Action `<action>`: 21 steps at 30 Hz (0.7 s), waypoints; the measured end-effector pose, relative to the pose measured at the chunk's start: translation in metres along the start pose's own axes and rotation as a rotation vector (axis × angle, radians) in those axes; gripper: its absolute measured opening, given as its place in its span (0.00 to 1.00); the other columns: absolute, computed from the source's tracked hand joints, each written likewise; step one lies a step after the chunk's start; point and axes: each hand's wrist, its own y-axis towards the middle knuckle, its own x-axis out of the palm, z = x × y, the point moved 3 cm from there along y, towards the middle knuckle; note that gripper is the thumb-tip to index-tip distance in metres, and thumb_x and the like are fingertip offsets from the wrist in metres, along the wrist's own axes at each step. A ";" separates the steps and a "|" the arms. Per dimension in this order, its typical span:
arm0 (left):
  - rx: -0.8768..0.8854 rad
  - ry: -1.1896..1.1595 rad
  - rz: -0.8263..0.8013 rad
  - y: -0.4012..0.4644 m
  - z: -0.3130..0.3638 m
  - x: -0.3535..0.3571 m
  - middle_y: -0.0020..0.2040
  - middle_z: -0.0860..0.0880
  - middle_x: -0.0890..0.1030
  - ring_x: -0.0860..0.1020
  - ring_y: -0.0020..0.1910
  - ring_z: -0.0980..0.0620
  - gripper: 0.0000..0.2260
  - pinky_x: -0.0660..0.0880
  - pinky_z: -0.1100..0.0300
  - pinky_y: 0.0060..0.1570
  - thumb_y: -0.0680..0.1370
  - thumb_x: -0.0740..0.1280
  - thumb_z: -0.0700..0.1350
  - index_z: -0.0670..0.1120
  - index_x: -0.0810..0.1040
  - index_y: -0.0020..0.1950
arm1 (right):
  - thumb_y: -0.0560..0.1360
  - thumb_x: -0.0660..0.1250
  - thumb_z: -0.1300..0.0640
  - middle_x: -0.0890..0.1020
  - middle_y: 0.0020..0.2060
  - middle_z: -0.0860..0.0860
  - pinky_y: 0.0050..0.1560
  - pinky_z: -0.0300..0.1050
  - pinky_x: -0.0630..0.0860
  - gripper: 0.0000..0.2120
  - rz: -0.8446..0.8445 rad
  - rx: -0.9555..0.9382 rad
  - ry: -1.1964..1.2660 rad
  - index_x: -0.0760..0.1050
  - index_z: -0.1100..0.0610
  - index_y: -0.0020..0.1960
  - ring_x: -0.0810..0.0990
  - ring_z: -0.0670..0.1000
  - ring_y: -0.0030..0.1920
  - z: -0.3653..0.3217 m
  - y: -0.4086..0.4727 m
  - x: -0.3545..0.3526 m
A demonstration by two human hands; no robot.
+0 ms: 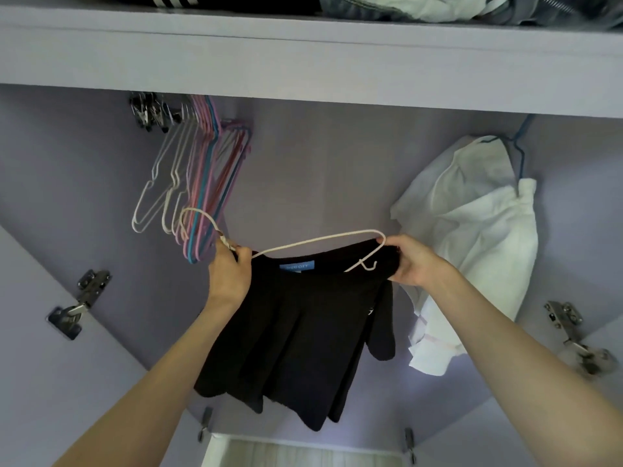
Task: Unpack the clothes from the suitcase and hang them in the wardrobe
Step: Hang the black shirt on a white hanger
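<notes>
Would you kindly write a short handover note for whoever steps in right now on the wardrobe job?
Left hand: grip shut on the white hanger near its hook.
Right hand: grip shut on the hanger's far end and the black skirt waistband.
Skirt hangs between both hands, inside the wardrobe, not yet on the rail.
Done: a white garment hangs at right on a blue hanger.
Spare hangers hang at left.
Left: seat the skirt on the hanger, hook it up. The suitcase is out of view.
</notes>
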 end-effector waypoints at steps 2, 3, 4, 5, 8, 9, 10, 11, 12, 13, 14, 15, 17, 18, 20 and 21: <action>-0.019 0.014 -0.019 0.000 0.001 0.001 0.34 0.49 0.68 0.66 0.32 0.54 0.03 0.64 0.64 0.30 0.80 0.54 0.40 0.41 0.65 0.48 | 0.77 0.62 0.61 0.79 0.40 0.53 0.40 0.44 0.76 0.04 -0.014 0.034 0.036 0.75 0.58 0.46 0.79 0.51 0.41 0.007 0.001 -0.005; -0.022 0.018 -0.026 -0.001 0.002 0.002 0.34 0.49 0.68 0.66 0.31 0.55 0.04 0.63 0.64 0.30 0.80 0.54 0.40 0.41 0.65 0.48 | 0.77 0.63 0.61 0.79 0.42 0.53 0.38 0.43 0.77 0.03 -0.017 0.050 0.056 0.75 0.58 0.48 0.79 0.51 0.42 0.009 0.001 -0.007; -0.021 0.022 -0.031 -0.002 0.002 0.003 0.34 0.48 0.68 0.66 0.31 0.54 0.04 0.63 0.64 0.30 0.80 0.54 0.40 0.41 0.65 0.48 | 0.76 0.63 0.61 0.80 0.43 0.53 0.36 0.41 0.78 0.03 -0.016 0.059 0.076 0.75 0.59 0.49 0.80 0.51 0.42 0.011 0.001 -0.010; -0.019 0.025 -0.035 -0.002 0.002 0.003 0.34 0.48 0.68 0.66 0.31 0.54 0.04 0.63 0.64 0.29 0.80 0.53 0.40 0.41 0.65 0.47 | 0.76 0.64 0.61 0.80 0.43 0.53 0.33 0.40 0.79 0.03 -0.008 0.064 0.092 0.75 0.59 0.48 0.81 0.51 0.40 0.011 0.001 -0.011; -0.005 0.030 -0.048 -0.003 0.001 0.006 0.34 0.48 0.69 0.67 0.32 0.52 0.04 0.64 0.62 0.30 0.80 0.54 0.40 0.41 0.65 0.47 | 0.77 0.64 0.61 0.79 0.40 0.53 0.31 0.39 0.79 0.03 0.037 0.060 0.150 0.75 0.60 0.45 0.83 0.51 0.31 0.007 -0.002 -0.013; 0.006 0.037 -0.058 -0.004 0.000 0.008 0.34 0.48 0.69 0.67 0.31 0.53 0.05 0.64 0.62 0.30 0.80 0.54 0.40 0.41 0.65 0.47 | 0.77 0.64 0.62 0.79 0.40 0.54 0.34 0.41 0.79 0.04 0.055 0.051 0.170 0.75 0.60 0.43 0.82 0.52 0.33 0.005 -0.002 -0.012; 0.019 0.048 -0.069 -0.005 0.000 0.010 0.34 0.48 0.69 0.67 0.31 0.53 0.05 0.64 0.62 0.29 0.80 0.54 0.40 0.41 0.65 0.47 | 0.77 0.64 0.62 0.78 0.40 0.54 0.39 0.44 0.78 0.04 0.079 0.038 0.180 0.74 0.60 0.43 0.81 0.52 0.36 0.003 -0.002 -0.012; 0.036 0.059 -0.081 -0.008 0.000 0.012 0.34 0.48 0.69 0.67 0.31 0.53 0.04 0.64 0.62 0.29 0.80 0.55 0.40 0.41 0.65 0.47 | 0.76 0.65 0.62 0.78 0.40 0.54 0.41 0.45 0.77 0.03 0.109 0.022 0.174 0.75 0.60 0.44 0.79 0.53 0.39 0.000 -0.002 -0.012; 0.054 0.073 -0.092 -0.010 0.000 0.013 0.34 0.48 0.69 0.67 0.30 0.53 0.04 0.63 0.63 0.29 0.80 0.55 0.40 0.41 0.65 0.46 | 0.76 0.66 0.61 0.78 0.41 0.54 0.39 0.46 0.77 0.03 0.140 -0.002 0.157 0.75 0.61 0.46 0.78 0.53 0.40 -0.003 -0.003 -0.011; 0.072 0.089 -0.095 -0.012 -0.001 0.015 0.34 0.47 0.70 0.67 0.30 0.53 0.04 0.63 0.63 0.29 0.80 0.56 0.40 0.42 0.65 0.46 | 0.75 0.68 0.60 0.78 0.42 0.54 0.37 0.45 0.77 0.05 0.171 -0.040 0.126 0.75 0.61 0.49 0.79 0.53 0.41 -0.007 -0.003 -0.010; 0.093 0.103 -0.089 -0.013 -0.002 0.016 0.35 0.47 0.70 0.67 0.31 0.53 0.04 0.64 0.64 0.29 0.80 0.56 0.39 0.43 0.65 0.45 | 0.74 0.69 0.60 0.79 0.43 0.54 0.34 0.43 0.77 0.06 0.199 -0.091 0.079 0.75 0.60 0.50 0.79 0.52 0.41 -0.010 -0.003 -0.009; 0.116 0.115 -0.076 -0.013 -0.002 0.017 0.36 0.45 0.70 0.68 0.31 0.52 0.05 0.64 0.64 0.29 0.80 0.56 0.39 0.43 0.65 0.45 | 0.74 0.69 0.59 0.79 0.43 0.54 0.32 0.41 0.76 0.06 0.225 -0.156 0.021 0.75 0.59 0.49 0.79 0.51 0.41 -0.013 -0.004 -0.006; 0.155 0.139 -0.044 -0.010 -0.003 0.018 0.39 0.43 0.71 0.68 0.33 0.51 0.05 0.64 0.63 0.30 0.80 0.56 0.39 0.43 0.65 0.45 | 0.75 0.69 0.58 0.79 0.43 0.52 0.33 0.37 0.72 0.02 0.267 -0.288 -0.142 0.76 0.55 0.44 0.78 0.49 0.41 -0.016 -0.006 0.000; 0.166 0.147 -0.033 -0.009 -0.003 0.019 0.39 0.43 0.71 0.69 0.34 0.51 0.04 0.63 0.63 0.31 0.80 0.56 0.39 0.43 0.65 0.45 | 0.75 0.68 0.58 0.79 0.43 0.52 0.34 0.37 0.71 0.04 0.290 -0.350 -0.235 0.76 0.54 0.41 0.77 0.49 0.42 -0.018 -0.006 0.003; 0.182 0.160 -0.023 -0.008 -0.002 0.020 0.40 0.42 0.71 0.68 0.34 0.51 0.04 0.63 0.63 0.31 0.81 0.56 0.38 0.43 0.65 0.46 | 0.75 0.68 0.57 0.79 0.43 0.52 0.38 0.38 0.71 0.06 0.330 -0.449 -0.396 0.77 0.53 0.40 0.77 0.50 0.45 -0.017 -0.006 0.005; 0.186 0.164 -0.019 -0.008 -0.002 0.020 0.40 0.42 0.72 0.69 0.34 0.51 0.04 0.64 0.62 0.31 0.81 0.56 0.38 0.43 0.66 0.46 | 0.76 0.67 0.57 0.79 0.42 0.52 0.41 0.39 0.72 0.05 0.339 -0.474 -0.452 0.78 0.54 0.41 0.77 0.50 0.46 -0.015 -0.006 0.006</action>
